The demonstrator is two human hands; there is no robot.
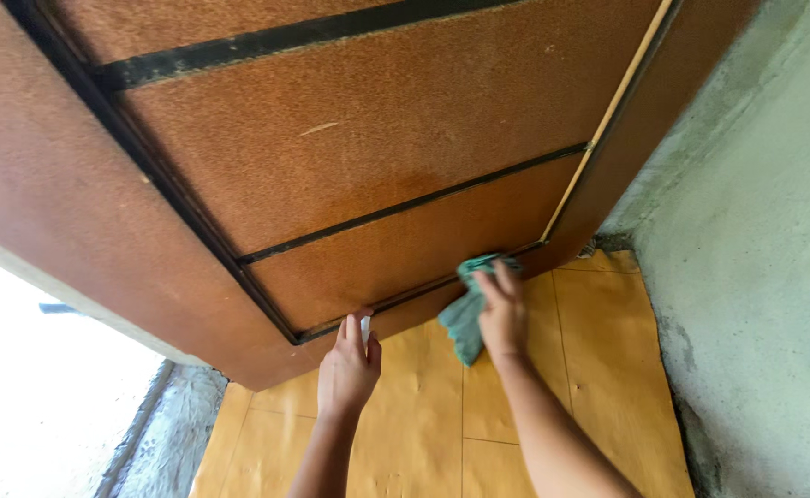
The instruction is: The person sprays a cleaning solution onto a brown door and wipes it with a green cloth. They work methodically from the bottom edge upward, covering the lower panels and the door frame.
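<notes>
A brown door point(359, 138) with black strips across its panels fills the upper view. My right hand point(502, 314) presses a green cloth point(465, 314) against the door's bottom panel near the lower right corner. My left hand point(350, 364) is closed around a small white object point(365, 325), held close to the door's bottom edge; most of that object is hidden by my fingers.
Yellow-orange floor covering point(599, 369) lies below the door. A rough grey concrete wall point(765, 231) stands on the right. A concrete threshold point(170, 433) and bright daylight are at the lower left.
</notes>
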